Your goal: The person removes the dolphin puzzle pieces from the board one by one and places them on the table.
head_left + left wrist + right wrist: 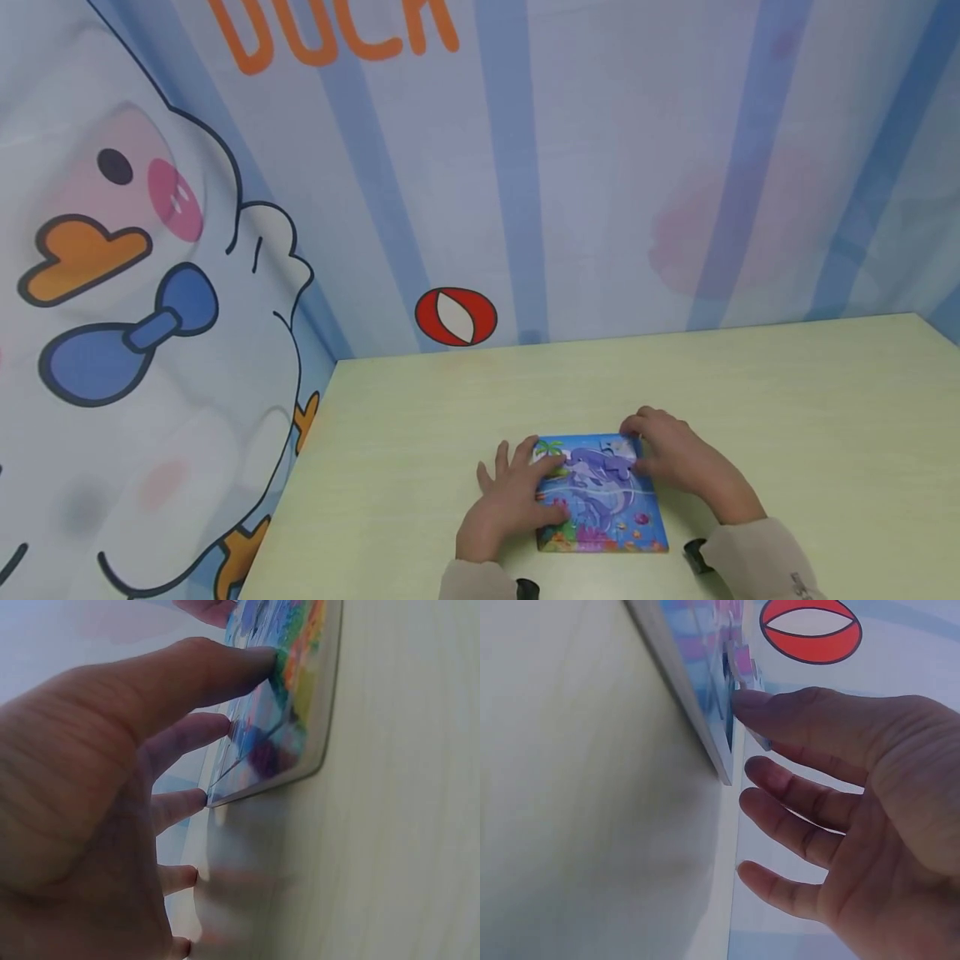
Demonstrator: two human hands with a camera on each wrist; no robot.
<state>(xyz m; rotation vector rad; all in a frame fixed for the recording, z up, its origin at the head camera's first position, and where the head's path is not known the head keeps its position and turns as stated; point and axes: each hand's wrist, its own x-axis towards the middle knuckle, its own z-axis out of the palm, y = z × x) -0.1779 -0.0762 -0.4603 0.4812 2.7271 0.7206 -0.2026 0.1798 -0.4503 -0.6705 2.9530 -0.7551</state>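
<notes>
A flat square jigsaw puzzle with purple dolphins, a palm tree and coral lies on the table in the head view. My left hand rests at its left side, fingers spread; the thumb and index finger touch the picture, as the left wrist view also shows. At the upper right corner, my right hand pinches a puzzle piece between thumb and index finger. In the right wrist view this piece is tilted up from the board, and a dark gap shows beneath it. The fingers partly hide the piece.
The pale wooden table extends around the puzzle. Behind it hangs a striped blue cloth with a printed red ball, and a large printed duck covers the left side. Dark wrist straps sit at both sleeves.
</notes>
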